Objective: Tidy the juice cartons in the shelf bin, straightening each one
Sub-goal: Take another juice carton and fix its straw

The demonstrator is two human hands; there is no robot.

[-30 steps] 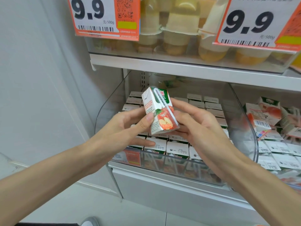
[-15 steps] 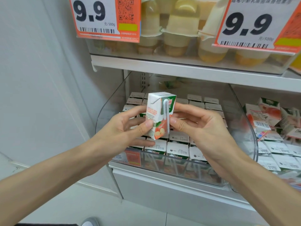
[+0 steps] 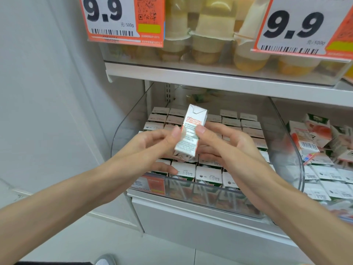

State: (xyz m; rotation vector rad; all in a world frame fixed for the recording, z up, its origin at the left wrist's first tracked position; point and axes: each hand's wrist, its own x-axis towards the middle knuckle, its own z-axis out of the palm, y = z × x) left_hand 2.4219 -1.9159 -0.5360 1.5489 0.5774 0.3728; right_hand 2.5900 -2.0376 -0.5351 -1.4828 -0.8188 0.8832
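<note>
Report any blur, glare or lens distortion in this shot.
Head view: even, soft light; the small white juice carton is slightly blurred; the clear plastic shelf bin shows pale reflections; the wide lens skews the white shelf edge.

A shop: price tags [image 3: 124,20] are hung on shelves [image 3: 219,81], stocked bins [image 3: 286,150] of juice cartons [image 3: 208,174] are seen.
</note>
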